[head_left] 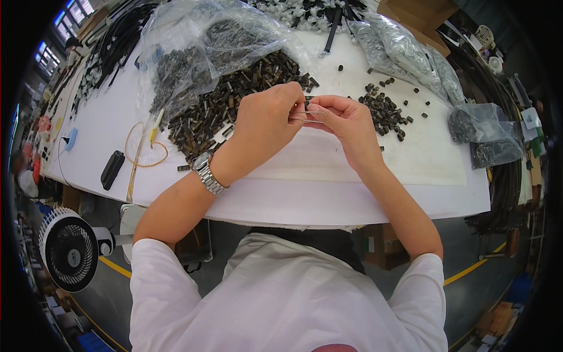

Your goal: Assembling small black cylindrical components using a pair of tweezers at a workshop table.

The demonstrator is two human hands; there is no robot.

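one bare stretch of worktop (346, 182), centre to front edge; one thin metal tool (307, 121), upper centre, left hand (267, 120) grip pinching it, right hand (349, 119) grip closed at its end, contents unclear; two dark piles: large pile (217, 105) left, small pile (385, 112) right.

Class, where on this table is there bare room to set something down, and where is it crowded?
Bare: the white tabletop between the left forearm and right forearm; also right of that forearm, between the small dark pieces and the bagged pieces. Crowded: left of and beyond the left hand, with a heap of dark pieces and clear plastic bag.
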